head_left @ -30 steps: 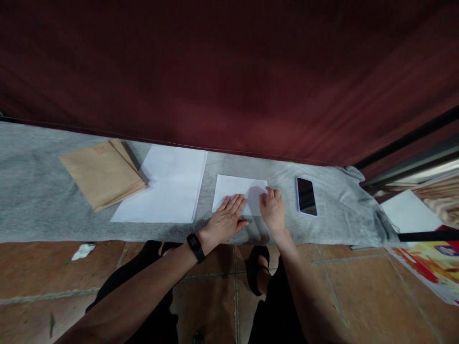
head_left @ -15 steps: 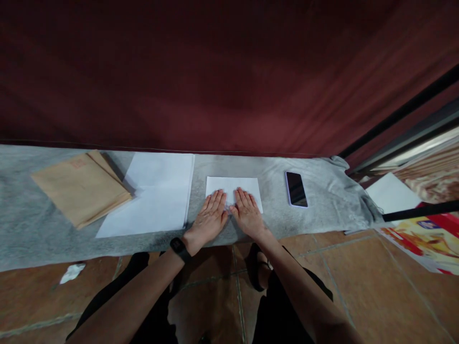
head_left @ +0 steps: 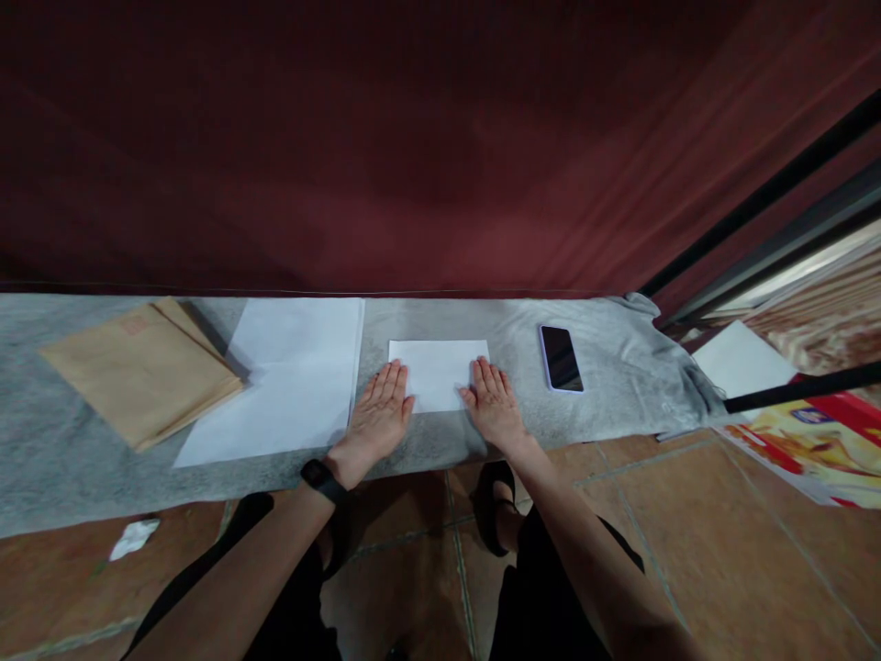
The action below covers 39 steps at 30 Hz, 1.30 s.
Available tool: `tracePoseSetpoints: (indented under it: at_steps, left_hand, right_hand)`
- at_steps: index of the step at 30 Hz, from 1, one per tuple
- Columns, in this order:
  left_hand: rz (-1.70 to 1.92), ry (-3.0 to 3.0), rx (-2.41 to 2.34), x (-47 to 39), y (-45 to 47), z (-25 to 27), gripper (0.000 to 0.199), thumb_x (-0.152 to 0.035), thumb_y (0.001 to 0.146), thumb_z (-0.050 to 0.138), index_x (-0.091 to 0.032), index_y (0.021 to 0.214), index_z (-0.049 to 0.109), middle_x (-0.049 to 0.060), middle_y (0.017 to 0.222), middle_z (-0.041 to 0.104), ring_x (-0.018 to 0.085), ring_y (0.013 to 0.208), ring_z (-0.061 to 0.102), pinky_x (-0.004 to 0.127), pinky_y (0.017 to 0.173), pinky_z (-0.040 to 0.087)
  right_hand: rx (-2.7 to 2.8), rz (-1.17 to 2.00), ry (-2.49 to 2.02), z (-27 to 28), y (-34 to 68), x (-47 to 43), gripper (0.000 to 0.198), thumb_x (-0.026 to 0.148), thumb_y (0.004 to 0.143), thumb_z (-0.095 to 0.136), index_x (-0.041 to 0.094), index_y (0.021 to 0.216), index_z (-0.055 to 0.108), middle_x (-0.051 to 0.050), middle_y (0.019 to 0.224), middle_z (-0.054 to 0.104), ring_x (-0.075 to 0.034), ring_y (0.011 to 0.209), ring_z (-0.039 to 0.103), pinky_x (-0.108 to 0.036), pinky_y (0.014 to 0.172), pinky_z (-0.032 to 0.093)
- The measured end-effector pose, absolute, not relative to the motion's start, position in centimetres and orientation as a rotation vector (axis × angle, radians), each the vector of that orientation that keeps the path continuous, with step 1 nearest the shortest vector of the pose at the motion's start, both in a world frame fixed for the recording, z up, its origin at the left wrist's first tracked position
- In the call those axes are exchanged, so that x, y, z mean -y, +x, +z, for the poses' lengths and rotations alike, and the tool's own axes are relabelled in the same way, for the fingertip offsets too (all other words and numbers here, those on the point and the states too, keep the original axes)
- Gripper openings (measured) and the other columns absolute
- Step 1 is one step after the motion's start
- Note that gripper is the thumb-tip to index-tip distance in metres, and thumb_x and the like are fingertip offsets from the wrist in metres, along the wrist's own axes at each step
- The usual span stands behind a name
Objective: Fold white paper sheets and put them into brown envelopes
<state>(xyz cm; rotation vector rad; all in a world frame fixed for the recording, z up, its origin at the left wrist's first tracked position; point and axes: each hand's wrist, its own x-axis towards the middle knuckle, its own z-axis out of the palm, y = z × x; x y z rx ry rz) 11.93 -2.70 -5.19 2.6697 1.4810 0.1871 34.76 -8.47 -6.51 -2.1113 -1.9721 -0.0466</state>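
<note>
A small white folded sheet of paper (head_left: 438, 378) lies flat on the grey cloth (head_left: 513, 317) in front of me. My left hand (head_left: 380, 411), with a black band on the wrist, rests palm down at the paper's left edge, fingers stretched out. At the right edge, my right hand (head_left: 493, 400) also lies flat with its fingers extended and its thumb toward the paper. Neither hand grips anything. Larger white sheets of paper (head_left: 289, 376) lie to the left of my left hand.
Brown paper envelopes (head_left: 144, 372) overlap the large sheets on the left. A phone (head_left: 561, 358) lies to the right. Behind the cloth hangs a dark red curtain (head_left: 413, 165). A colourful box (head_left: 819, 441) and black bars (head_left: 798, 393) are at the far right; crumpled tissue (head_left: 133, 539) lies on the tiled floor.
My hands have slid apart from the middle of the folded paper to its left and right edges, uncovering its centre. The whole view has shifted slightly.
</note>
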Motion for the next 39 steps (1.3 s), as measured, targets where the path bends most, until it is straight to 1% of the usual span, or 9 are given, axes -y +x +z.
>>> tracePoseSetpoints:
  at_steps: [9, 14, 16, 19, 23, 27, 32, 36, 39]
  left_hand:
    - [0.191, 2.621, -1.578, 2.7, 11.1, -4.9, 0.061, -0.03, 0.1, 0.029, 0.0, 0.152, 0.035, 0.02, 0.162, 0.032, 0.028, 0.153, 0.025, 0.045, 0.125, 0.022]
    - [0.334, 2.635, -1.671, 3.2, 12.2, -4.6, 0.061, -0.028, 0.099, 0.029, 0.002, 0.152, 0.033, 0.023, 0.161, 0.033, 0.03, 0.153, 0.025, 0.047, 0.126, 0.019]
    - [0.368, 2.681, -1.563, 3.7, 13.4, -4.4, 0.061, -0.029, 0.099, 0.029, 0.001, 0.153, 0.031, 0.021, 0.162, 0.032, 0.028, 0.154, 0.022, 0.046, 0.126, 0.019]
    - [0.369, 2.729, -1.338, 4.4, 15.5, -4.6, 0.061, -0.028, 0.1, 0.03, -0.002, 0.154, 0.031, 0.018, 0.163, 0.031, 0.025, 0.154, 0.02, 0.043, 0.126, 0.02]
    - [0.329, 2.747, -1.249, 4.7, 17.4, -5.4, 0.06, -0.023, 0.098, 0.028, -0.001, 0.154, 0.031, 0.018, 0.163, 0.03, 0.025, 0.154, 0.021, 0.045, 0.126, 0.021]
    - [0.279, 2.724, -1.305, 3.6, 17.7, -5.5, 0.06, -0.024, 0.099, 0.028, -0.004, 0.155, 0.03, 0.017, 0.163, 0.03, 0.024, 0.154, 0.021, 0.045, 0.126, 0.019]
    - [0.233, 2.675, -1.443, 1.3, 16.8, -5.0, 0.061, -0.026, 0.1, 0.027, -0.003, 0.155, 0.03, 0.016, 0.164, 0.027, 0.025, 0.154, 0.02, 0.045, 0.127, 0.017]
    - [0.227, 2.593, -1.579, -0.1, 15.9, -4.9, 0.06, -0.028, 0.1, 0.028, -0.003, 0.155, 0.032, 0.018, 0.162, 0.032, 0.026, 0.153, 0.024, 0.044, 0.125, 0.02]
    - [0.264, 2.538, -1.679, -0.2, 15.3, -4.6, 0.061, -0.031, 0.1, 0.029, 0.0, 0.152, 0.036, 0.021, 0.16, 0.035, 0.03, 0.152, 0.028, 0.046, 0.123, 0.023]
  right_hand:
    - [1.899, -0.071, -2.189, -6.4, 36.2, 9.1, 0.059, 0.037, 0.105, 0.037, 0.003, 0.153, 0.037, -0.021, 0.158, 0.038, -0.032, 0.147, 0.036, -0.05, 0.119, 0.028]
    - [1.802, -0.062, -2.23, -5.7, 36.2, 8.9, 0.057, 0.032, 0.105, 0.035, 0.0, 0.151, 0.039, -0.023, 0.158, 0.038, -0.033, 0.148, 0.033, -0.052, 0.12, 0.025]
    - [1.819, -0.025, -2.176, -5.4, 35.5, 8.6, 0.057, 0.032, 0.105, 0.032, 0.001, 0.153, 0.036, -0.021, 0.16, 0.035, -0.031, 0.15, 0.031, -0.051, 0.121, 0.025]
    - [1.928, 0.076, -2.042, -5.2, 33.9, 8.0, 0.057, 0.035, 0.106, 0.028, 0.008, 0.156, 0.032, -0.015, 0.163, 0.031, -0.027, 0.151, 0.029, -0.046, 0.122, 0.027]
    - [2.064, 0.158, -1.935, -5.4, 32.3, 7.6, 0.054, 0.034, 0.106, 0.028, 0.012, 0.155, 0.038, -0.011, 0.163, 0.034, -0.022, 0.151, 0.029, -0.042, 0.124, 0.025]
    - [2.044, 0.108, -1.984, -5.8, 32.3, 7.1, 0.053, 0.034, 0.106, 0.031, 0.013, 0.154, 0.039, -0.011, 0.162, 0.035, -0.024, 0.151, 0.03, -0.044, 0.123, 0.024]
    - [1.997, 0.044, -2.057, -6.0, 33.0, 6.8, 0.055, 0.037, 0.106, 0.032, 0.011, 0.155, 0.037, -0.013, 0.162, 0.035, -0.027, 0.15, 0.032, -0.044, 0.122, 0.026]
    - [1.935, 0.012, -2.105, -5.9, 33.9, 6.7, 0.054, 0.033, 0.106, 0.033, 0.01, 0.153, 0.039, -0.014, 0.16, 0.038, -0.028, 0.148, 0.035, -0.046, 0.12, 0.027]
    - [1.829, 0.019, -2.18, -5.5, 34.9, 6.5, 0.052, 0.028, 0.103, 0.037, 0.006, 0.15, 0.043, -0.018, 0.157, 0.043, -0.03, 0.143, 0.041, -0.046, 0.116, 0.033]
